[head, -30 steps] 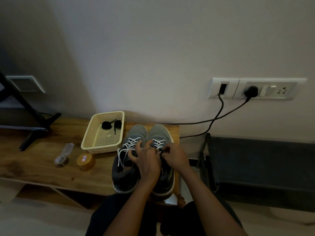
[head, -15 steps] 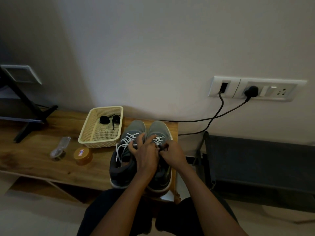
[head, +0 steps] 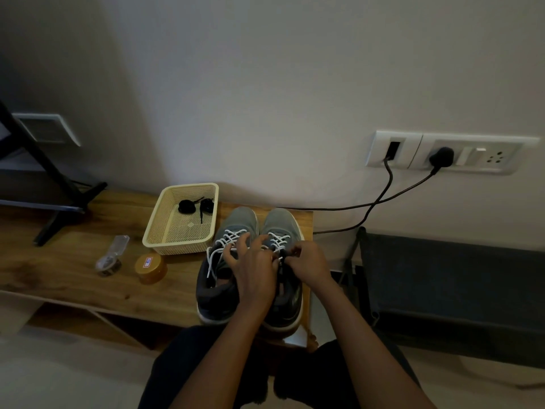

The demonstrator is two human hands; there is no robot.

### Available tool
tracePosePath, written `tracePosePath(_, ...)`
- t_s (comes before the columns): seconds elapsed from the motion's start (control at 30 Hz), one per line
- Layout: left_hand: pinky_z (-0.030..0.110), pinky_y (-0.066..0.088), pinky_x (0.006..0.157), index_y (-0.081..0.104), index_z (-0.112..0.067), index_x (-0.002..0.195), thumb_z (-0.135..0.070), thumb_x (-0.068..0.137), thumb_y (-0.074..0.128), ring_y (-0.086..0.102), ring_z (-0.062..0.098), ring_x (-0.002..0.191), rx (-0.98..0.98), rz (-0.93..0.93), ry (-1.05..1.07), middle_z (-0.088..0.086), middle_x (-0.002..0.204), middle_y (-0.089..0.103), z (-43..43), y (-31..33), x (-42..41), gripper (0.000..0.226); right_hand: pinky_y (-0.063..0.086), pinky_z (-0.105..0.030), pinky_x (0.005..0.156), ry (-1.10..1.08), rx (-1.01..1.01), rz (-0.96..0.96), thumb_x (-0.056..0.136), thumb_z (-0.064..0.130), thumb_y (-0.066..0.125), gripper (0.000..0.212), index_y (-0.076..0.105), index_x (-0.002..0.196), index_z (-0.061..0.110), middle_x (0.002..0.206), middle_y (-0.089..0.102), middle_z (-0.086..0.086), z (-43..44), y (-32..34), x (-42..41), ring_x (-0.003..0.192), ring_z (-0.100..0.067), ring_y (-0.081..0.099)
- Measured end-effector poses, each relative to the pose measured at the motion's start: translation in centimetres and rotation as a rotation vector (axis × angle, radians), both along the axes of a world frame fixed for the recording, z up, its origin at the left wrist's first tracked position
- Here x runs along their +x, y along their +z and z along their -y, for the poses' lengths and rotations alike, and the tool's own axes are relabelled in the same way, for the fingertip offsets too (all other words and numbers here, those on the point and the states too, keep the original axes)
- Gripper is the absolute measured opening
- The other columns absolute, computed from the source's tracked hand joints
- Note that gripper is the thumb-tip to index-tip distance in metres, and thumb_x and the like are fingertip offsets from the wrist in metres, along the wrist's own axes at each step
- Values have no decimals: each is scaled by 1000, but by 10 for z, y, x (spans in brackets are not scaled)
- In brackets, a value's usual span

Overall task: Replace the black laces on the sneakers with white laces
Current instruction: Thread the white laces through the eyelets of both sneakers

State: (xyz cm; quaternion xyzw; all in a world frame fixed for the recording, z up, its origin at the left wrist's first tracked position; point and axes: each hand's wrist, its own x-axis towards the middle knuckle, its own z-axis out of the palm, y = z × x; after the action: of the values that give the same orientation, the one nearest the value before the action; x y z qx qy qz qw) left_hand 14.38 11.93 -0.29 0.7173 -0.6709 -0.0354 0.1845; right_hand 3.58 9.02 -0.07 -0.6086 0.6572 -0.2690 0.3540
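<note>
Fingers of our right hand pinch a white lace on the sneakers, which stand side by side on the worktop. Our left hand spreads over them; its grip we cannot tell. The black laces lie in the basket.

- Right sneaker: tongue and upper lacing hidden beneath left hand and right hand
- What either hand's fingers hold: cannot be made out
- Left sneaker: inner side covered by the left hand and forearm
- Gold lid: label too small to read
- Black laces in basket: number unclear
- Black stand: cut off at the left edge
</note>
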Motion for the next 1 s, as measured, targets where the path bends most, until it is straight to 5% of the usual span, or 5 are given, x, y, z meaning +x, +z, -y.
tracePosePath(0.73, 33, -5, 102, 62, -25, 112, -27, 94, 50, 15, 7, 128, -119, -66, -86, -15, 134, 47, 11, -13, 0, 22, 53, -42, 79, 24, 5, -13, 83, 6, 60, 8, 67, 87, 5, 89, 66, -14, -6, 0, 5, 85, -25, 61)
tracePosePath(0.93, 36, 15, 96, 70, -19, 83, -8, 64, 74, 39, 14, 114, -285, -123, -177, 0, 102, 67, 16, -13, -2, 22, 52, -39, 73, 15, 24, 14, 82, 1, 57, 9, 66, 81, 3, 80, 63, -13, -6, 0, 4, 80, -26, 61)
tracePosePath(1.0, 37, 9, 101, 70, -21, 94, -9, 72, 75, 35, 11, 124, -215, -66, -173, -4, 116, 64, 17, -15, -2, 25, 52, -40, 74, 14, 21, -4, 82, 0, 57, 9, 65, 79, 3, 80, 64, -14, -7, 0, 5, 80, -26, 61)
